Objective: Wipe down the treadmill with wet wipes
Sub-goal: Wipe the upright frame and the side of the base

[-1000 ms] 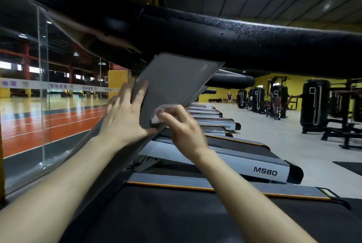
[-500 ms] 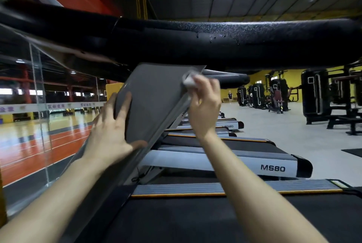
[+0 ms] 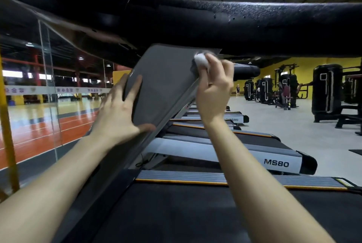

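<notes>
While the wet wipe (image 3: 200,62), balled into a white wad, is pressing against the top of the treadmill's grey upright (image 3: 166,86), just under the point where that slanted panel meets the black padded handrail (image 3: 235,27), the right hand (image 3: 214,88) is clenching it between curled fingers and thumb. That looks like the way to put firm pressure on a tight corner. The left hand (image 3: 119,113) is lying lower on the same panel with fingers straight and spread and the thumb across its face, grasping nothing. It is probably bracing the person, who is leaning in low beneath the handrail, and steadying the panel against the rubbing. Both forearms are reaching forward over the dark running belt (image 3: 195,213) and its ribbed side rail (image 3: 215,178). Beyond, a neighbouring treadmill marked MS80 (image 3: 276,163) is heading a row of similar machines. A glass partition (image 3: 49,86) is standing to the left, and black weight machines (image 3: 327,89) are lining the yellow wall on the right. Judging by where the wipe is sitting, the upper end of the upright is being cleaned, and the belt and rails are likely waiting their turn.
</notes>
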A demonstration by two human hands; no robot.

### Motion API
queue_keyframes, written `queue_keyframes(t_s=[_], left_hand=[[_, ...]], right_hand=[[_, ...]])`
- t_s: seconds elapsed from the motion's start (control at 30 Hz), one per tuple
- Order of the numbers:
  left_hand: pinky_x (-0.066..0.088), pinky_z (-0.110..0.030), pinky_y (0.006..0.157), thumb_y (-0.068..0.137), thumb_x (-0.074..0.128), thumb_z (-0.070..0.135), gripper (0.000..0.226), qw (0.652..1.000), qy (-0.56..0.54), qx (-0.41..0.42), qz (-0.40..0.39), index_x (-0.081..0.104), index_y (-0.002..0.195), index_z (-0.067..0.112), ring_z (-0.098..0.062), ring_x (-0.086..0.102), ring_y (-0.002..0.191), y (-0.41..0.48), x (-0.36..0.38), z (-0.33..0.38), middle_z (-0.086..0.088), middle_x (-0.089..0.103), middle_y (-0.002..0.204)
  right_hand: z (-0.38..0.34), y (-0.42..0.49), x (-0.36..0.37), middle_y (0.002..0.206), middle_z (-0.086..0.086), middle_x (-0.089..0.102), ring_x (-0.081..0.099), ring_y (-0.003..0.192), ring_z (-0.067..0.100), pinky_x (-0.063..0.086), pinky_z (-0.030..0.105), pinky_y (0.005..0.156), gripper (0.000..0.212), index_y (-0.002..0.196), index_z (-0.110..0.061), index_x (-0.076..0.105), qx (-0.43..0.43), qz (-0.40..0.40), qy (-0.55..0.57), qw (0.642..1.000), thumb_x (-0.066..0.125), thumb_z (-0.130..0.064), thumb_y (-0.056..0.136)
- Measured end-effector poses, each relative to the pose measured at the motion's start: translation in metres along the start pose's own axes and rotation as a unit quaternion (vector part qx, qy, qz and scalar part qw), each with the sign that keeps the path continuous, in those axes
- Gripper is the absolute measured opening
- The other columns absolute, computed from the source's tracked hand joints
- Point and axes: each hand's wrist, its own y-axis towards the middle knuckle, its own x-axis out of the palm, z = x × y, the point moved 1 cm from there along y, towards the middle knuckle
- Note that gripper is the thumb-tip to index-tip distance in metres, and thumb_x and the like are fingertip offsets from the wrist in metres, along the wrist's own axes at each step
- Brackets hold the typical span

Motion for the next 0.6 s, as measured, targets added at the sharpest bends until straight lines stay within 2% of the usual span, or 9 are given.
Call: queue_keyframes(t_s=[0.1, 0.2, 0.3, 0.37, 0.43, 0.5, 0.53, 0.57, 0.6], left_hand=[[0.022, -0.058, 0.129, 0.06, 0.082, 0.082, 0.147, 1.0, -0.007, 0.019, -0.022, -0.016, 0.164, 0.048, -0.034, 0.008, 0.163, -0.007, -0.001, -0.011, 0.009, -0.021, 0.175], [0.024, -0.058, 0.128, 0.061, 0.083, 0.079, 0.145, 0.999, 0.003, 0.038, -0.033, -0.01, 0.166, 0.046, -0.034, 0.016, 0.161, -0.028, 0.003, -0.029, 0.008, -0.016, 0.176], [0.032, -0.057, 0.123, 0.059, 0.086, 0.079, 0.148, 0.999, -0.009, -0.003, -0.038, -0.01, 0.167, 0.043, -0.036, 0.026, 0.157, -0.063, 0.014, -0.056, 0.006, -0.007, 0.176], [0.039, -0.061, 0.117, 0.06, 0.085, 0.08, 0.148, 0.997, -0.041, -0.054, -0.032, -0.008, 0.167, 0.04, -0.041, 0.037, 0.15, -0.08, 0.023, -0.076, 0.005, 0.0, 0.176], [0.04, -0.064, 0.114, 0.06, 0.083, 0.083, 0.147, 0.991, -0.063, -0.108, -0.039, -0.008, 0.167, 0.04, -0.043, 0.042, 0.146, -0.094, 0.031, -0.094, 0.008, 0.0, 0.175], [0.039, -0.064, 0.116, 0.058, 0.083, 0.084, 0.149, 0.986, -0.073, -0.141, -0.058, -0.011, 0.166, 0.042, -0.042, 0.041, 0.148, -0.109, 0.04, -0.111, 0.012, -0.003, 0.175], [0.039, -0.063, 0.116, 0.058, 0.085, 0.082, 0.15, 0.984, -0.08, -0.147, -0.064, -0.011, 0.166, 0.043, -0.043, 0.041, 0.148, -0.116, 0.045, -0.118, 0.011, -0.002, 0.175], [0.039, -0.061, 0.117, 0.059, 0.087, 0.078, 0.149, 0.982, -0.085, -0.151, -0.07, -0.011, 0.166, 0.043, -0.044, 0.041, 0.147, -0.123, 0.049, -0.124, 0.007, 0.002, 0.175], [0.039, -0.058, 0.119, 0.062, 0.088, 0.069, 0.146, 0.982, -0.086, -0.151, -0.076, -0.011, 0.166, 0.042, -0.045, 0.039, 0.147, -0.129, 0.054, -0.129, 0.001, 0.007, 0.175]], right_hand=[[-0.013, -0.096, 0.016, 0.118, 0.013, 0.059, 0.061, 0.106, 0.025, 0.054, 0.037, 0.091, 0.026, 0.125, -0.004, 0.073, -0.061, -0.163, 0.001, 0.985, 0.063, -0.003, 0.101], [-0.025, -0.154, 0.016, 0.12, 0.013, 0.057, 0.06, 0.106, 0.036, 0.056, 0.047, 0.083, 0.034, 0.131, -0.007, 0.069, -0.181, -0.363, -0.025, 0.914, 0.061, -0.005, 0.098], [-0.029, -0.089, 0.02, 0.121, 0.017, 0.058, 0.061, 0.102, 0.035, 0.055, 0.045, 0.088, 0.031, 0.121, -0.005, 0.072, -0.193, -0.267, -0.065, 0.942, 0.057, -0.011, 0.095], [-0.031, -0.037, 0.025, 0.124, 0.017, 0.058, 0.062, 0.108, 0.034, 0.054, 0.041, 0.094, 0.031, 0.121, -0.005, 0.072, -0.132, -0.138, -0.119, 0.974, 0.06, -0.005, 0.093], [-0.041, -0.039, 0.04, 0.124, 0.016, 0.059, 0.061, 0.109, 0.033, 0.054, 0.041, 0.096, 0.03, 0.122, -0.006, 0.072, -0.079, -0.102, -0.143, 0.981, 0.063, -0.001, 0.093], [-0.062, -0.105, 0.061, 0.116, 0.006, 0.063, 0.061, 0.105, 0.027, 0.052, 0.047, 0.094, 0.02, 0.112, -0.016, 0.07, -0.047, -0.275, -0.083, 0.957, 0.067, -0.008, 0.094], [-0.074, -0.146, 0.068, 0.108, 0.0, 0.063, 0.059, 0.099, 0.023, 0.05, 0.05, 0.09, 0.011, 0.103, -0.024, 0.065, -0.04, -0.417, -0.032, 0.908, 0.066, -0.016, 0.095], [-0.085, -0.18, 0.069, 0.099, -0.004, 0.06, 0.057, 0.092, 0.02, 0.048, 0.051, 0.083, 0.006, 0.096, -0.024, 0.057, -0.083, -0.513, -0.026, 0.854, 0.062, -0.023, 0.098], [-0.085, -0.2, 0.073, 0.093, -0.004, 0.057, 0.054, 0.087, 0.019, 0.045, 0.05, 0.078, 0.012, 0.093, -0.023, 0.05, -0.167, -0.54, -0.023, 0.825, 0.059, -0.028, 0.099]])
